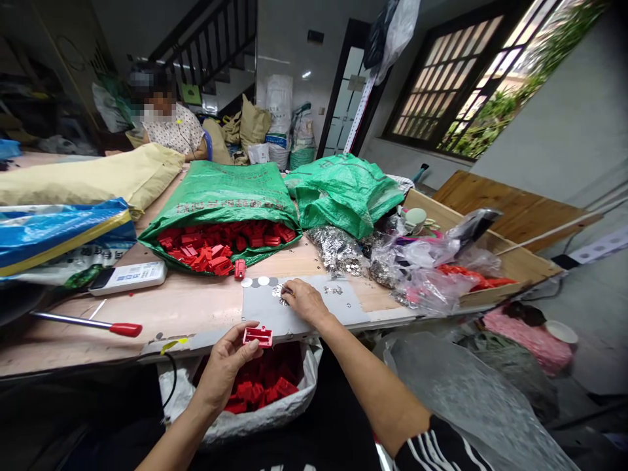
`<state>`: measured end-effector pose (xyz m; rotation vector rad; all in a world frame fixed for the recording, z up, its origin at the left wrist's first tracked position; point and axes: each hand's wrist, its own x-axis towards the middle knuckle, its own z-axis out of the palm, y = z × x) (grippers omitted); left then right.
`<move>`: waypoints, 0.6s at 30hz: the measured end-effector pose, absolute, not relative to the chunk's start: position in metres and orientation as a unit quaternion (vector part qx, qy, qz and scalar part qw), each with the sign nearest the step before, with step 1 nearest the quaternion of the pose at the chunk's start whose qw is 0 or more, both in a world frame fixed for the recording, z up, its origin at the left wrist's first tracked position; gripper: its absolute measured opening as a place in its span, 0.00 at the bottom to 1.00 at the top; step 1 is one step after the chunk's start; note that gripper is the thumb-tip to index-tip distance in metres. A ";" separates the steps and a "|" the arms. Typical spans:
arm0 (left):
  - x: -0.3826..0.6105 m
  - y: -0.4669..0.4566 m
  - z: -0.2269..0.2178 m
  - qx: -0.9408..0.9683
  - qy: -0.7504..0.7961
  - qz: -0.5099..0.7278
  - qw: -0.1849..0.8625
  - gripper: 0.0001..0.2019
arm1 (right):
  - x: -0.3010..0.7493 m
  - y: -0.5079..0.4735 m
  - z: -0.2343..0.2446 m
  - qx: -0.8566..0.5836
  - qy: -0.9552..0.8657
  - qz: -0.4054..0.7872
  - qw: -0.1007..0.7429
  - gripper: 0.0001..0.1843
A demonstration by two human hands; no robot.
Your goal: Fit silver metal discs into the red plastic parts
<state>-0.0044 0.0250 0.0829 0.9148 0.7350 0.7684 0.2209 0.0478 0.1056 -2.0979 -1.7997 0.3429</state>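
Note:
Between the thumb and fingers of my left hand (226,358) is a small red plastic housing (258,337), its hollow side facing up. It is held above an open white sack (308,386) with many red plastic pieces (260,391) inside. My right hand (305,301) reaches onto a grey mat (343,307), fingertips pinched at a small pile of shiny metal pieces (277,291). What sits between those fingertips is too small to make out. A few more metal bits (333,290) lie to the right of the hand. One red piece (239,269) stands at the mat's far edge.
A green woven sack (230,190) spills red pieces toward me. Bags of metal parts (336,248) and a wooden tray (534,268) are on the right. A red-handled lever (125,329) and a white device (130,277) are at left. Another person (171,124) sits across the table.

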 end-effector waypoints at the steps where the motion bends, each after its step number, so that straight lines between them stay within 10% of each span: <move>1: -0.005 0.025 0.082 0.423 0.338 0.352 0.763 0.20 | 0.221 0.049 0.105 -0.743 -0.634 0.122 0.177 0.06; 18: 0.001 0.026 0.092 0.416 0.359 0.362 0.753 0.21 | 0.234 0.042 0.106 -0.721 -0.598 0.202 0.286 0.06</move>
